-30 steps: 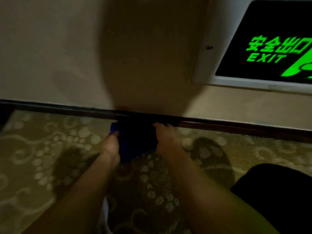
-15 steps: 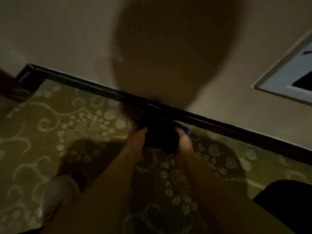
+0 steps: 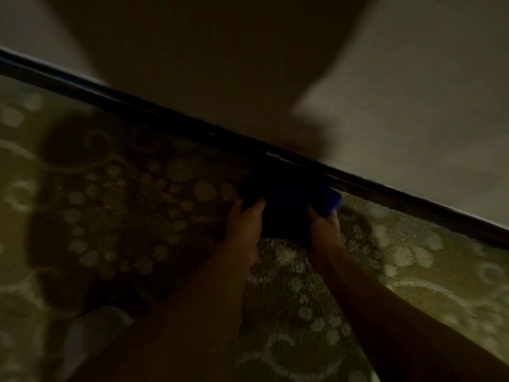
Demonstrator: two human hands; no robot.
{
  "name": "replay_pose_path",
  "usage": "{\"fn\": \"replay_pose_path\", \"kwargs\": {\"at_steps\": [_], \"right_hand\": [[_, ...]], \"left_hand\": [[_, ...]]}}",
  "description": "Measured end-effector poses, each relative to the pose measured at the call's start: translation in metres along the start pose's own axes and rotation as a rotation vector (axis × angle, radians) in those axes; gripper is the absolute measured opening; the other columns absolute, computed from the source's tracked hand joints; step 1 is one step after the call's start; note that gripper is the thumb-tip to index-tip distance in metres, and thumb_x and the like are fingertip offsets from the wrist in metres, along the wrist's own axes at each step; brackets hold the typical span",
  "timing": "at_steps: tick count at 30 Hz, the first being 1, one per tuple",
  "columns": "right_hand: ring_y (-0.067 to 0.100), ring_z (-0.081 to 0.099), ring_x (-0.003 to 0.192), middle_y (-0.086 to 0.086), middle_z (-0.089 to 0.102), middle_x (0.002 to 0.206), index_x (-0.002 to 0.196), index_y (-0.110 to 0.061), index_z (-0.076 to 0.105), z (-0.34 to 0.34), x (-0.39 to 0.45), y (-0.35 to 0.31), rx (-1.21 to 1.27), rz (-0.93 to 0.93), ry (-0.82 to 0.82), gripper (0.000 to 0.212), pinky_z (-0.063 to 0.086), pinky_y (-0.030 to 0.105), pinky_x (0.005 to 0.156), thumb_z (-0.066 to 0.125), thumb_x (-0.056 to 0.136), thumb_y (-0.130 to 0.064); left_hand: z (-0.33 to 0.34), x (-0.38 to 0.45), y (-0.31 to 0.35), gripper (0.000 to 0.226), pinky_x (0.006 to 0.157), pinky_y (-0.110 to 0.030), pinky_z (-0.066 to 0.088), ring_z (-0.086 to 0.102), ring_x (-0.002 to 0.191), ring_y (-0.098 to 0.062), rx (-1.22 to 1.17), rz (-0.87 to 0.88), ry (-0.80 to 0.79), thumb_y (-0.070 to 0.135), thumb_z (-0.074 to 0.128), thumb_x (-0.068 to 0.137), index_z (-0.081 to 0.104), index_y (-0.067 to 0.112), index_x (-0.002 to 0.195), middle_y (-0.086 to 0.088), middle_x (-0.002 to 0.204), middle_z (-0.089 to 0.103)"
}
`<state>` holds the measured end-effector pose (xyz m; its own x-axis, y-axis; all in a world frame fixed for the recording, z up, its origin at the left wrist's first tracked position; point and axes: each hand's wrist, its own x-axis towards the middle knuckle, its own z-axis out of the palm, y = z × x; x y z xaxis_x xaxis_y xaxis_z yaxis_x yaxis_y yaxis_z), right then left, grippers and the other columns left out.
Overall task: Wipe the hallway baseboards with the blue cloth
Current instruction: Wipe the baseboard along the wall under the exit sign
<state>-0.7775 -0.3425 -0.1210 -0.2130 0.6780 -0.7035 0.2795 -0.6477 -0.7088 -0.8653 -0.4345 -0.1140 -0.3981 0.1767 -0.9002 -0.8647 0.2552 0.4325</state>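
The blue cloth (image 3: 286,208) looks almost black in my shadow, with a brighter blue corner at its right. It lies against the foot of the dark baseboard (image 3: 137,106), which runs diagonally from upper left to lower right. My left hand (image 3: 245,221) grips the cloth's left edge. My right hand (image 3: 323,227) grips its right edge. Both hands press the cloth toward the baseboard, close above the carpet.
A patterned olive carpet (image 3: 124,202) covers the floor. The beige wall (image 3: 399,92) rises behind the baseboard, with my large shadow on it. A pale shoe (image 3: 91,340) shows at the lower left. The scene is dim and blurred.
The view swung left along the wall, and the exit sign has left the frame. Both hands, still on the cloth, have moved left along the baseboard.
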Motion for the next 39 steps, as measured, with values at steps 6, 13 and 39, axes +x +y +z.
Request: {"fn": "replay_pose_path", "kwargs": {"at_steps": [6, 13, 39], "right_hand": [[0.031, 0.063, 0.103, 0.006, 0.065, 0.109, 0.118, -0.022, 0.053, 0.004, -0.008, -0.008, 0.031, 0.032, 0.054, 0.025, 0.051, 0.050, 0.093, 0.053, 0.096, -0.010], [0.038, 0.059, 0.110, 0.017, 0.061, 0.120, 0.127, -0.005, 0.051, 0.018, 0.000, -0.014, -0.054, -0.035, 0.078, 0.037, 0.050, 0.049, 0.094, 0.050, 0.091, 0.003], [0.032, 0.063, 0.091, 0.017, 0.064, 0.098, 0.097, -0.010, 0.056, 0.054, -0.019, -0.039, 0.164, -0.100, 0.110, 0.015, 0.054, 0.048, 0.085, 0.048, 0.092, 0.002]], "left_hand": [[0.002, 0.007, 0.004, 0.058, 0.104, -0.048, 0.045, 0.051, 0.127, -0.035, 0.009, 0.010, -0.020, 0.030, 0.061, 0.094, 0.041, 0.021, 0.148, -0.010, 0.147, 0.046], [0.015, 0.001, 0.008, 0.061, 0.107, -0.050, 0.043, 0.046, 0.132, -0.038, -0.022, 0.040, -0.025, 0.028, 0.055, 0.098, 0.031, 0.019, 0.153, -0.014, 0.153, 0.038], [0.000, 0.017, 0.052, 0.039, 0.102, -0.045, 0.048, 0.058, 0.117, -0.033, -0.203, 0.257, 0.118, 0.017, 0.057, 0.097, 0.054, 0.011, 0.135, -0.015, 0.134, 0.059]]}}
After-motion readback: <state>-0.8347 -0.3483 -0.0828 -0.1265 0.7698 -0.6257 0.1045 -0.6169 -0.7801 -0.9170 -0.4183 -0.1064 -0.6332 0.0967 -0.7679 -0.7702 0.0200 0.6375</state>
